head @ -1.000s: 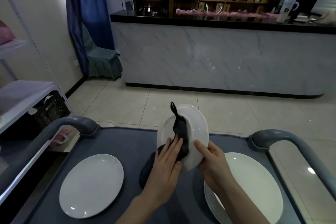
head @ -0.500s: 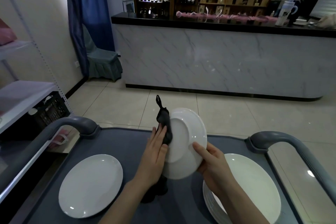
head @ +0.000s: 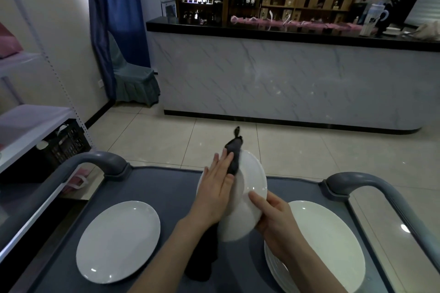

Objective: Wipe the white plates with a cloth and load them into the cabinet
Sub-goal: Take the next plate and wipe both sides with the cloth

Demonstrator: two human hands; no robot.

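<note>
A tilted white plate [head: 250,188] is held above the grey cart [head: 171,178], its underside facing me. My right hand [head: 273,219] grips its lower right rim, thumb across the back. My left hand [head: 215,188] lies flat with straight fingers, pressing a black cloth [head: 234,157] against the plate's left side. One end of the cloth sticks up past the rim; the other hangs below my wrist. A single white plate [head: 117,240] lies on the cart's left. A stack of white plates [head: 328,245] sits at the right, partly behind my right forearm.
The cart has curved grey handles at left [head: 95,162] and right [head: 371,185]. A white shelf unit [head: 28,123] with a black crate [head: 64,147] under it stands to the left. Beyond the tiled floor are a marble-fronted counter [head: 285,83] and a covered chair [head: 133,78].
My left hand slid the cloth from the plate's middle toward its left and upper rim. The plate turned slightly in my right hand's grip.
</note>
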